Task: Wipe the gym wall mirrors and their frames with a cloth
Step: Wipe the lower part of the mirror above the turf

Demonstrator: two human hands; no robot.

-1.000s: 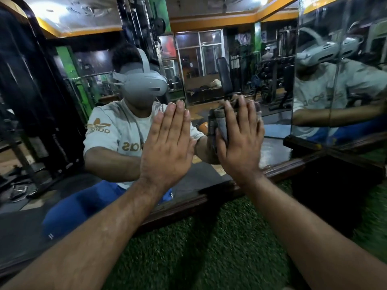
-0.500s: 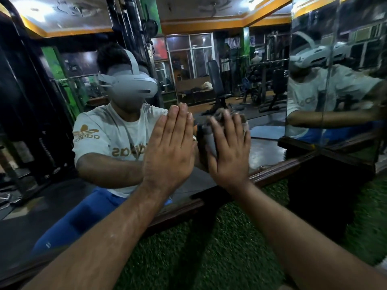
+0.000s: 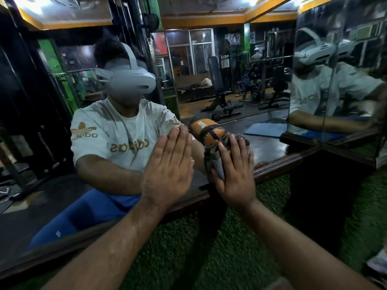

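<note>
A large wall mirror point(image 3: 240, 130) fills the view ahead, with a dark wooden frame point(image 3: 278, 166) along its bottom edge. My left hand point(image 3: 168, 167) lies flat against the glass with its fingers straight and together. My right hand point(image 3: 235, 172) presses a grey-brown cloth point(image 3: 211, 158) flat onto the glass just above the frame, fingers spread. Most of the cloth is hidden under that hand. A second mirror panel point(image 3: 339, 80) meets the first at a corner on the right.
Green artificial turf point(image 3: 201, 248) covers the floor below the frame. A dark block point(image 3: 322, 195) under the right-hand mirror juts out toward me. The glass reflects a person in a headset, a weight bench and racks.
My right hand has slid the cloth leftward and down along the glass, closer to the left hand and the frame. The left hand stays planted on the mirror.
</note>
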